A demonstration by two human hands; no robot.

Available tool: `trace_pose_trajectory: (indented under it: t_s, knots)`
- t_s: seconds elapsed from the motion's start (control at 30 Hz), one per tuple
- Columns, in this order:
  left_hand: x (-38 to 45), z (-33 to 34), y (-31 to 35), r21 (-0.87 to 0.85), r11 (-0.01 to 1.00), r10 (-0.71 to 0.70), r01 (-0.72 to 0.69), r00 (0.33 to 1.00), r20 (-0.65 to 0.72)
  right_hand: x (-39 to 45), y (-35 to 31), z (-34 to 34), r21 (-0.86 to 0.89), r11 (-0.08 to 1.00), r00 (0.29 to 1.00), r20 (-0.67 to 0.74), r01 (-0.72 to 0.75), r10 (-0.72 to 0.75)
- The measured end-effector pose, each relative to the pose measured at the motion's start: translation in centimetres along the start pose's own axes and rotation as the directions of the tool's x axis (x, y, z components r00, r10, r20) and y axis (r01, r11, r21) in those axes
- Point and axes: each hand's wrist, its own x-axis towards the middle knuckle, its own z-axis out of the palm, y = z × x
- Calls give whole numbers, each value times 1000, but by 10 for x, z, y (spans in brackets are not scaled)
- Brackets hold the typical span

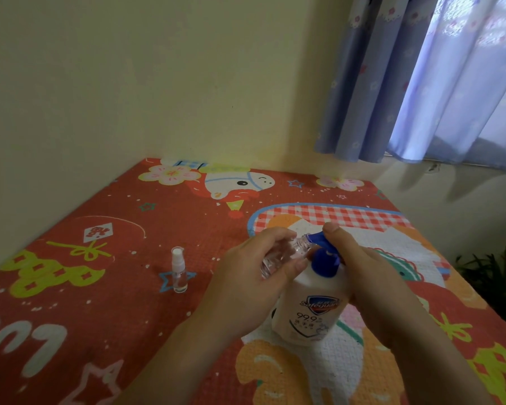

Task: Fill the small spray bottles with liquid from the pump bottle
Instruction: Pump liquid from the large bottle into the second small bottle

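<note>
- Head view: left hand (pixel 246 276) grips the open spray bottle (pixel 281 254), tilted, mouth toward two o'clock, touching the nozzle.
- Right hand (pixel 360 258) presses the pump bottle's (pixel 310 311) head (thumb on top).
- Capped bottle (pixel 179 271) stands at nine o'clock.

Single view, head-worn, wide-angle. Looks forward and down from above the near edge of the red patterned mat (pixel 123 258), close over the hands. Far: the wall (pixel 129 83). Far right: the curtain (pixel 421 83). Edges bow from lens distortion.
</note>
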Motion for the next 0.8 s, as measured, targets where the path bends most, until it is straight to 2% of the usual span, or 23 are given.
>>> trace_pose_trajectory:
  t_s: [0.43,0.67,0.8]
  knots:
    - [0,0,-6,49,999,-12,12,1000,14,7,4,-8,-99,992,997,-6,77,-78]
    - [0,1,-4,15,1000,11,-11,1000,14,6,6,-6,-65,997,999,18,34,-33]
    - [-1,3,0,-14,999,37,-38,999,-17,6,4,-1,-29,1000,1000,-13,7,-7]
